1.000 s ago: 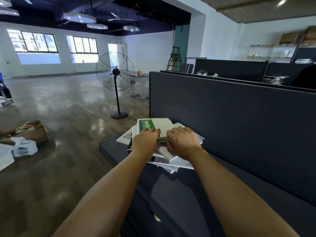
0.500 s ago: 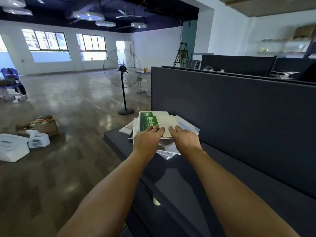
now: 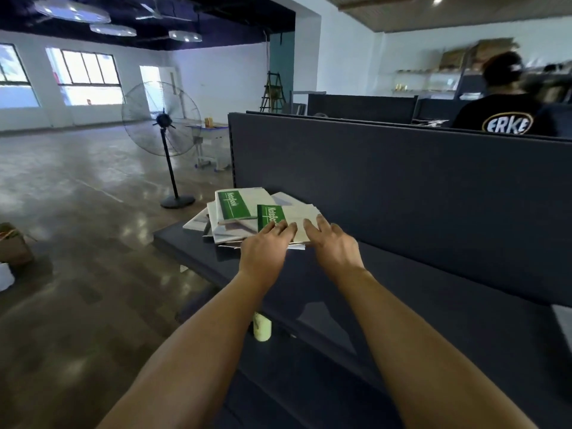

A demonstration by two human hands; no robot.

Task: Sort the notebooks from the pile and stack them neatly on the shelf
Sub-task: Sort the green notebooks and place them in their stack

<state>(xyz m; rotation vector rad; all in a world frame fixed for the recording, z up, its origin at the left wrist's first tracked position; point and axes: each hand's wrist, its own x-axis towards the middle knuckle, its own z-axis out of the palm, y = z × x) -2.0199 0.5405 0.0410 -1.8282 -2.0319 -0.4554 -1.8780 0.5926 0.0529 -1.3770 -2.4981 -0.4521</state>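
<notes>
Head camera view, looking forward and down over two bare forearms reaching out to a dark shelf point(image 3: 402, 289). At far left, a cardboard box point(image 3: 14, 246) sits on the glossy floor. Further right, a tall pedestal fan point(image 3: 162, 119) stands on the floor, well apart from the shelf. Near the shelf's left end lies a loose, uneven pile of notebooks point(image 3: 216, 226), its pale covers fanned out at different angles. On top of the pile rests a green-and-white notebook point(image 3: 233, 205) printed "NoteBook". Just to its right and partly overlapping lies a second green notebook point(image 3: 277, 216). The left hand point(image 3: 263, 247) rests palm down on this second notebook, fingers straight and laid flat over its green band. The right hand point(image 3: 332, 243) lies just beside it, fingers spread and flat on the notebook's pale half; the two hands are close but not touching. Behind the pile rises a dark upright back panel point(image 3: 402, 181). At far right, beyond the panel, a person in a black shirt point(image 3: 504, 116) is seen from behind.
</notes>
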